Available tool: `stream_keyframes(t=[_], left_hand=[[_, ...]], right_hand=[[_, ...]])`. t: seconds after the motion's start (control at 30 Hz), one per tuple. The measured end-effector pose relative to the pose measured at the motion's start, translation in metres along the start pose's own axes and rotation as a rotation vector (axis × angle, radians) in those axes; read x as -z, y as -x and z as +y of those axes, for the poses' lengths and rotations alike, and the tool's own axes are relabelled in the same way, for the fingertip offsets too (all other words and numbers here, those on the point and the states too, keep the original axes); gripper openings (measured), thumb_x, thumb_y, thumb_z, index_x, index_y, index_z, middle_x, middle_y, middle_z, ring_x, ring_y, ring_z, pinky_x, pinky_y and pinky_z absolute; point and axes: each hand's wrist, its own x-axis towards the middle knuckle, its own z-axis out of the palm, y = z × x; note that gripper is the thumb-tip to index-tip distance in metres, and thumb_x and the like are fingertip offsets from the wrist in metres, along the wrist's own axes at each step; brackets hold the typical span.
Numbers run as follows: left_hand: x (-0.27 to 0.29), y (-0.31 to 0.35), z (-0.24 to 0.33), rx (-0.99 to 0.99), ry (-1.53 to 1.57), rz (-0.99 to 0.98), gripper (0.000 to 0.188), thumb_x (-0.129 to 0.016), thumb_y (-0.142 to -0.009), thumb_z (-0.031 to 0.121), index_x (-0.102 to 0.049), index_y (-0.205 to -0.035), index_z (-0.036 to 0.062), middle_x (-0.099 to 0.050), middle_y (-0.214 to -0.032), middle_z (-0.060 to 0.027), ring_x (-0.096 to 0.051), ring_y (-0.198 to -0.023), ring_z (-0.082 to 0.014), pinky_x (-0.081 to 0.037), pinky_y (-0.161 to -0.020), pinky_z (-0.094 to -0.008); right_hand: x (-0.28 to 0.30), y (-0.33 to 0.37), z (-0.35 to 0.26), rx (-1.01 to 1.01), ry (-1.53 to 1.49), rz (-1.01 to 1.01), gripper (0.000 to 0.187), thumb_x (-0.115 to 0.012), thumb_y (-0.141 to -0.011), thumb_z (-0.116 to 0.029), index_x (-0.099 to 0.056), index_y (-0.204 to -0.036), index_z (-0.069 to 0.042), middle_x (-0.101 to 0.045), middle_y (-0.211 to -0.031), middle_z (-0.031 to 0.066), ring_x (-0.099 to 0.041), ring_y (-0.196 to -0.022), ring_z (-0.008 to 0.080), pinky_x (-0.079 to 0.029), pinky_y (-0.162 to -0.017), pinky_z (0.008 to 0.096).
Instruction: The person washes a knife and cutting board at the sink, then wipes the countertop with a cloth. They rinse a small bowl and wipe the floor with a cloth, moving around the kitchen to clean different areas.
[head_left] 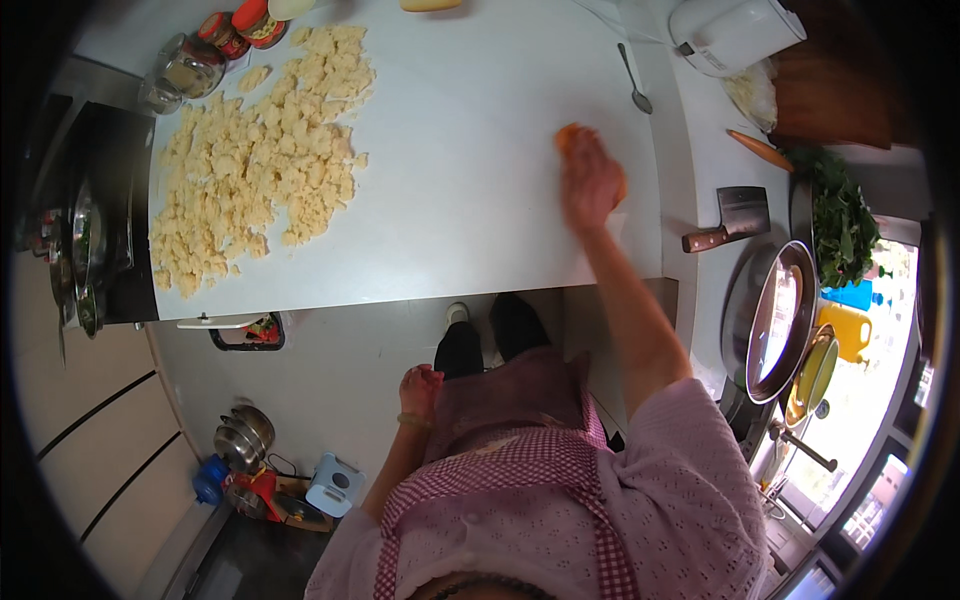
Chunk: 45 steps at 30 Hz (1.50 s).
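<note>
Head | right grip (592, 178) — closed over orange cloth (567, 136) on white tabletop (465, 180) | left grip (421, 391) — can't tell its spread

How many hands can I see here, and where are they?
2: the right hand, blurred, holding an orange cloth or sponge on the white worktop; the left hand beside the apron. No others show.

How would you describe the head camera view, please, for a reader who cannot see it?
A person's right hand holds an orange cloth or sponge on a white countertop, while the left hand hangs beside the apron. Crumbly pale-yellow lumps cover much of its left side; a spoon lies beyond the right hand, a cleaver farther right.
</note>
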Motion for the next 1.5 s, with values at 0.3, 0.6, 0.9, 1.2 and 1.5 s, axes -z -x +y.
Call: stream_keyframes(t=[0.3, 0.6, 0.9, 1.2, 1.5], left_hand=[[-0.050, -0.010, 0.108, 0.381, 0.604, -0.095, 0.018, -0.051, -0.097, 0.024, -0.058, -0.089, 0.0093, -0.061, -0.077, -0.0037, -0.063, -0.081, -0.0220, -0.053, -0.081, -0.0364], [-0.093, -0.034, 0.211, 0.099, 0.635, -0.291, 0.026, -0.039, -0.104, 0.022, -0.056, -0.098, 0.0044, -0.061, -0.085, -0.0051, -0.063, -0.084, -0.0204, -0.054, -0.088, -0.0372], [-0.116, -0.057, 0.215, 0.095, 0.635, -0.102, 0.033, -0.032, -0.105, 0.021, -0.054, -0.115, -0.0020, -0.063, -0.105, -0.0130, -0.063, -0.101, -0.0233, -0.051, -0.095, -0.0365], [-0.077, -0.064, 0.215, 0.023, 0.780, -0.033, 0.040, -0.027, -0.105, 0.024, -0.050, -0.124, -0.0039, -0.059, -0.123, -0.0179, -0.057, -0.115, -0.0269, -0.044, -0.104, -0.0378], [0.045, -0.051, 0.178, -0.322, 0.905, 0.122, 0.043, -0.045, -0.101, 0.043, -0.053, -0.128, 0.0093, -0.056, -0.123, -0.0025, -0.055, -0.109, -0.0159, -0.045, -0.098, -0.0304]], right_hand=[[0.057, 0.116, -0.114, 0.195, -0.619, -0.336, 0.039, -0.059, -0.082, -0.005, -0.062, -0.120, -0.005, -0.061, -0.125, 0.0087, -0.053, -0.120, 0.0266, -0.042, -0.099, 0.0441], [0.087, 0.049, -0.012, -0.474, -1.234, -0.462, 0.044, -0.057, -0.089, -0.018, -0.055, -0.132, -0.005, -0.051, -0.134, 0.0151, -0.051, -0.122, 0.0270, -0.044, -0.100, 0.0366], [0.055, 0.086, -0.074, -0.151, -0.497, -0.189, 0.042, -0.065, -0.086, -0.012, -0.058, -0.127, -0.008, -0.054, -0.134, 0.0097, -0.050, -0.122, 0.0296, -0.044, -0.100, 0.0399], [0.030, 0.044, -0.102, -0.095, -0.473, -0.229, 0.038, -0.060, -0.089, -0.010, -0.057, -0.126, -0.002, -0.057, -0.128, 0.0145, -0.049, -0.119, 0.0332, -0.041, -0.101, 0.0397], [0.042, 0.121, -0.340, 0.338, -0.888, -0.598, 0.040, -0.058, -0.081, -0.007, -0.064, -0.120, -0.008, -0.057, -0.124, 0.0096, -0.050, -0.112, 0.0312, -0.043, -0.098, 0.0404]])
